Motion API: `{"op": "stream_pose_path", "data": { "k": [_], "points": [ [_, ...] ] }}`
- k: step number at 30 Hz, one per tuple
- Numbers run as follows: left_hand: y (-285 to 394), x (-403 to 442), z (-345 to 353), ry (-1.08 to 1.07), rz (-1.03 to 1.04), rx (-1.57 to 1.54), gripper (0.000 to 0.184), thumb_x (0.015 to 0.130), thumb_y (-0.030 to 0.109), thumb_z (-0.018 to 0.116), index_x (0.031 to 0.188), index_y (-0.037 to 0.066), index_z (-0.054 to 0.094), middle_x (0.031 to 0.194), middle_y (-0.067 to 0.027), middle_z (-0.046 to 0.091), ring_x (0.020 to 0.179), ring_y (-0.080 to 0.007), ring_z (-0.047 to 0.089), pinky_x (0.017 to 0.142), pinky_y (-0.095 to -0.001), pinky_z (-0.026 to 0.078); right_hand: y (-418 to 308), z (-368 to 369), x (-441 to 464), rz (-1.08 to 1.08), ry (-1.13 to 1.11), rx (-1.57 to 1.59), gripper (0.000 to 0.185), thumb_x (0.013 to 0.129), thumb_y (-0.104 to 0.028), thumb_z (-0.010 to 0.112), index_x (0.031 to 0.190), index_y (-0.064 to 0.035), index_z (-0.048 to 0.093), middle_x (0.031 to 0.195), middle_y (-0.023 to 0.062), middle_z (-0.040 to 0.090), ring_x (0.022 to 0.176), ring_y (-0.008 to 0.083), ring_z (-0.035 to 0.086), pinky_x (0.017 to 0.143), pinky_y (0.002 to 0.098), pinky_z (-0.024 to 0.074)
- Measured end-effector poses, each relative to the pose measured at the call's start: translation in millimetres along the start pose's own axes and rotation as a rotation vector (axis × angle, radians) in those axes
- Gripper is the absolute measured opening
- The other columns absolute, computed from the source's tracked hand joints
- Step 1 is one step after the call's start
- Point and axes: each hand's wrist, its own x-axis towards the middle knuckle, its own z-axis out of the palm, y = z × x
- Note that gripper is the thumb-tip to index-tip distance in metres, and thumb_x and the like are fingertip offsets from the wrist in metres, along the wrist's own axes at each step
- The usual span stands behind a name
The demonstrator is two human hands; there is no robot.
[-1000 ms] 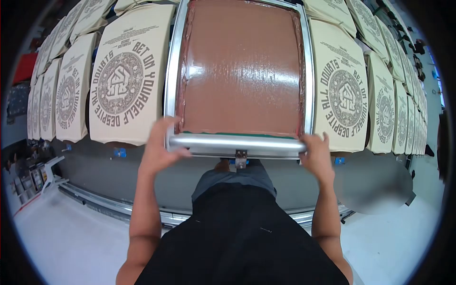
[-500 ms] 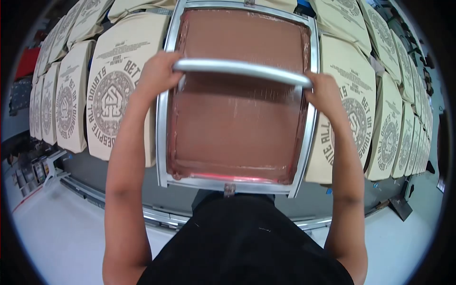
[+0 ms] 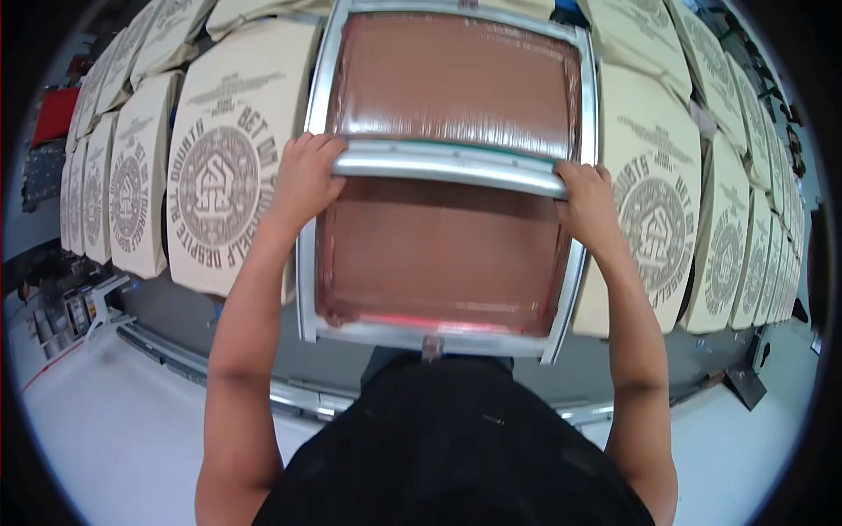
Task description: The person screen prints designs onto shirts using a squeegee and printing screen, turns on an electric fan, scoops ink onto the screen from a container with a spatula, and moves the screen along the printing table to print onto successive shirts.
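A long silver squeegee bar (image 3: 452,167) lies across the middle of a metal-framed printing screen (image 3: 310,254). My left hand (image 3: 307,175) is wrapped round its left end, and my right hand (image 3: 586,200) holds its right end. Brown-coated mesh (image 3: 447,250) shows below the bar, with a shinier brown stretch above it. A thin green edge runs along the bar's far side. What lies under the screen is hidden.
Cream fabric pieces with dark round prints stand in rows, one at the left (image 3: 215,188) and one at the right (image 3: 653,219) of the screen. A metal rail (image 3: 298,396) runs behind my body near the white floor.
Over the last second the bar left the screen's near edge for its far part, then came slightly back toward me, both hands on it. The screen's near edge now sits lower in view.
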Motion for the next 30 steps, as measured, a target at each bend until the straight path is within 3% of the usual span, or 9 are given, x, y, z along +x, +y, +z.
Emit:
{"op": "stream_pose_path", "data": {
  "k": [3,7,16,18,21,24,28,30],
  "points": [
    [50.5,-85.1,-45.0,-0.156,-0.057,-0.166,0.042,0.059,0.006,0.073,0.100,0.006,0.062,0.095,-0.0115,0.063,0.093,-0.0333,0.057,0.087,-0.0420,0.043,-47.9,-35.6,-88.3,-0.021,-0.083,0.133,0.041,0.063,0.002,0.062,0.103,-0.0053,0.062,0.091,0.0137,0.063,0.095,0.0353,0.059,0.096,0.0513,0.0404],
    [100.2,-176.6,-64.2,-0.190,-0.085,-0.184,0.037,0.059,0.005,0.073,0.094,0.005,0.062,0.094,-0.0111,0.063,0.091,-0.0326,0.057,0.084,-0.0420,0.044,-97.7,-49.2,-175.4,0.040,-0.195,0.163,0.041,0.061,0.002,0.061,0.101,-0.0046,0.061,0.089,0.0131,0.063,0.093,0.0336,0.059,0.096,0.0495,0.0407],
    [113.3,-202.8,-35.6,-0.218,-0.141,-0.223,0.032,0.059,0.008,0.073,0.089,0.006,0.062,0.090,-0.0101,0.061,0.089,-0.0308,0.058,0.082,-0.0424,0.045,-105.8,-13.2,-202.5,0.156,-0.342,0.177,0.041,0.057,0.003,0.061,0.097,-0.0061,0.064,0.089,0.0129,0.066,0.093,0.0330,0.061,0.104,0.0524,0.0393],
    [116.7,-211.9,-36.0,-0.245,-0.155,-0.204,0.034,0.056,0.003,0.072,0.089,0.006,0.062,0.095,-0.0112,0.064,0.092,-0.0320,0.060,0.083,-0.0429,0.048,-104.6,-11.6,-205.5,0.148,-0.369,0.181,0.041,0.056,0.002,0.061,0.096,-0.0065,0.065,0.092,0.0117,0.067,0.095,0.0319,0.062,0.107,0.0538,0.0369],
    [125.6,-234.2,-13.7,-0.085,-0.163,-0.190,0.036,0.054,-0.001,0.068,0.090,0.006,0.065,0.097,-0.0131,0.066,0.096,-0.0327,0.061,0.086,-0.0431,0.049,-112.1,8.7,-221.8,0.154,-0.179,0.169,0.043,0.055,0.001,0.062,0.097,-0.0083,0.065,0.094,0.0082,0.068,0.095,0.0290,0.063,0.110,0.0544,0.0348],
    [90.2,-174.6,4.7,-0.033,-0.139,-0.133,0.038,0.055,-0.004,0.064,0.092,0.004,0.066,0.100,-0.0153,0.066,0.100,-0.0348,0.062,0.090,-0.0448,0.048,-81.1,8.2,-164.6,0.148,-0.181,0.123,0.045,0.055,0.001,0.064,0.099,-0.0083,0.064,0.099,0.0082,0.067,0.098,0.0284,0.061,0.109,0.0546,0.0350],
    [23.2,-46.7,27.5,0.071,-0.085,-0.099,0.037,0.060,0.000,0.067,0.097,0.006,0.067,0.098,-0.0126,0.067,0.097,-0.0336,0.062,0.086,-0.0432,0.049,-18.4,18.5,-50.1,0.057,0.035,0.063,0.044,0.057,0.002,0.063,0.101,-0.0071,0.065,0.096,0.0103,0.067,0.090,0.0311,0.062,0.107,0.0523,0.0384],
    [-4.4,16.7,33.6,0.055,-0.127,-0.101,0.036,0.064,0.001,0.065,0.099,0.006,0.069,0.097,-0.0143,0.068,0.096,-0.0342,0.063,0.086,-0.0433,0.050,14.0,22.3,6.2,-0.006,0.124,-0.030,0.043,0.060,0.003,0.061,0.102,-0.0079,0.065,0.091,0.0127,0.067,0.086,0.0334,0.062,0.097,0.0489,0.0443]
  ]
}}
